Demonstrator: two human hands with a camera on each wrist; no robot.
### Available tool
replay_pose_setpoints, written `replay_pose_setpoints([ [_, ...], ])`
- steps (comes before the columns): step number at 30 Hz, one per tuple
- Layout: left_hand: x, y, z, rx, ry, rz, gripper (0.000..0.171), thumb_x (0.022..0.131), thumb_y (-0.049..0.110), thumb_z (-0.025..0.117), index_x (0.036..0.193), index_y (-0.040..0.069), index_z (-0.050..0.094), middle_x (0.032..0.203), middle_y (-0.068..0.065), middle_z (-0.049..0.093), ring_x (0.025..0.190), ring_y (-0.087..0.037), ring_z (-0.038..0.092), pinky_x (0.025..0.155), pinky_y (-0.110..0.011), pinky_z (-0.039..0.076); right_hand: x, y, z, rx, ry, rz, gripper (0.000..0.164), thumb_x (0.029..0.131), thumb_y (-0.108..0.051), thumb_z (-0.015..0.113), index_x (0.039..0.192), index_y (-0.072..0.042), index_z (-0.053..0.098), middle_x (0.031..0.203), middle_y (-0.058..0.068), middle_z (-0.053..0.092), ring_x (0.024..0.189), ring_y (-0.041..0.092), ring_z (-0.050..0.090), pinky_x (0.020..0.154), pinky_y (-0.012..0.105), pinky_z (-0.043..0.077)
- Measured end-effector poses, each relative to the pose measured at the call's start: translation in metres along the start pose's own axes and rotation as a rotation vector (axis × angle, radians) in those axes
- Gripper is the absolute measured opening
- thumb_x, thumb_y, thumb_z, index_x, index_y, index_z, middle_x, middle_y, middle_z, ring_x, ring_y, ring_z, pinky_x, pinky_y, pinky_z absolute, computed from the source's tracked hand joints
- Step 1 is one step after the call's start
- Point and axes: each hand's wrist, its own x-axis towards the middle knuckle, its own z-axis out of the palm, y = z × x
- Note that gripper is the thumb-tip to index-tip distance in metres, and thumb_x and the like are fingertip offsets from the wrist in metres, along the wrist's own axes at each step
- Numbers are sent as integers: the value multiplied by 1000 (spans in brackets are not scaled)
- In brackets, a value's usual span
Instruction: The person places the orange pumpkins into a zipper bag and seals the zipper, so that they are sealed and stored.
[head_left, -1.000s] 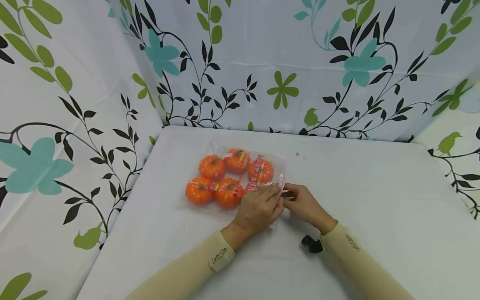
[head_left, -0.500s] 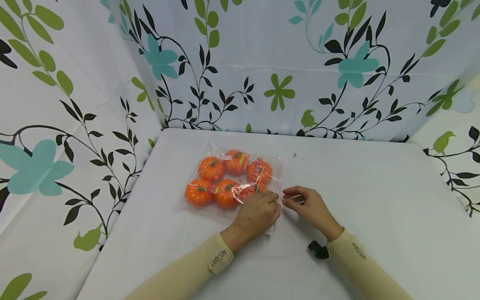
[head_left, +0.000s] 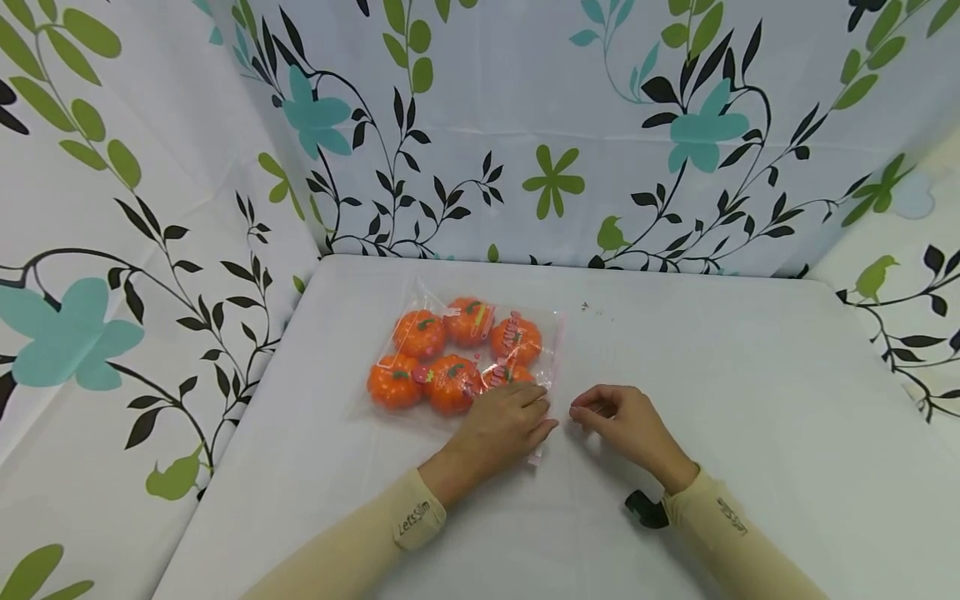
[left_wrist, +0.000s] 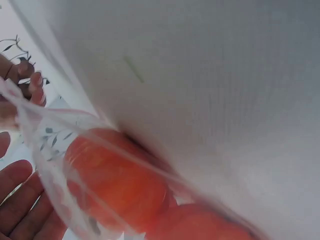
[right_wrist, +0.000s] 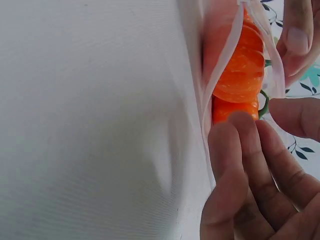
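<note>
A clear plastic bag [head_left: 553, 329] with pink lettering lies on the table, holding several small orange toy pumpkins [head_left: 420, 334] with green stems. My left hand [head_left: 497, 427] rests over the bag's near right corner, covering part of one pumpkin, its fingers fairly straight. Just right of the bag's edge, my right hand [head_left: 628, 425] holds nothing, with fingers loosely bent. In the right wrist view, the bag's pale edges [right_wrist: 227, 55] stand apart at the mouth, with pumpkins [right_wrist: 243, 65] showing inside. The left wrist view has a pumpkin [left_wrist: 117, 182] close up behind the film.
The white table [head_left: 750, 375] carries a few tiny dark specks [head_left: 587, 307] behind the bag. A small black device [head_left: 647, 509] sits at the right wrist. Leaf-patterned curtains [head_left: 465, 125] stand along the back and sides.
My right hand has come off the bag's edge and moved right and slightly nearer. The left hand has loosened its hold on the edge and slid slightly left and nearer.
</note>
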Motion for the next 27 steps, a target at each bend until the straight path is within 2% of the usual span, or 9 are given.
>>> replay_pose_setpoints([
  [7,-10,0,-25,-13,17,-39,34,88,24,79,116,5,75,116,-5,73,110,-18,69,98,-31,52,-6,3,2,107,-206,30,26,98,-29,66,98,-6,76,86,5,75,76,23,69,58,33,55],
  [11,-15,8,-38,36,27,-4,38,86,23,80,119,5,74,117,-5,73,112,-18,68,99,-30,51,-10,-2,4,183,-312,57,32,100,-33,63,99,-5,78,89,9,76,80,24,72,59,35,55],
  [14,-18,16,-44,68,8,29,37,86,20,81,119,6,74,116,-5,73,111,-18,68,100,-31,50,-12,-5,7,216,-352,63,35,100,-36,62,99,-5,78,91,10,76,82,25,73,60,35,56],
  [17,-21,21,-45,86,-37,33,32,85,15,81,116,7,75,111,-3,74,106,-16,69,99,-30,51,-13,-6,11,237,-376,64,36,100,-37,61,99,-5,78,92,11,76,82,26,73,59,34,56],
  [19,-23,23,-43,106,-71,31,30,85,17,82,113,8,76,107,-2,74,102,-15,69,96,-29,52,-14,-7,14,251,-392,69,37,101,-37,61,99,-5,78,92,12,76,82,26,73,58,33,55],
  [23,-26,27,-35,192,-138,43,27,85,28,81,105,10,77,97,1,74,93,-12,69,83,-26,56,-14,-9,22,292,-428,95,39,102,-37,60,97,-3,78,90,13,75,81,25,73,57,31,55],
  [27,-31,31,-28,271,-166,71,15,88,22,77,98,11,78,90,2,73,87,-11,68,77,-25,56,-16,-11,30,337,-438,112,41,102,-37,58,95,-2,78,89,14,75,78,24,72,55,28,54],
])
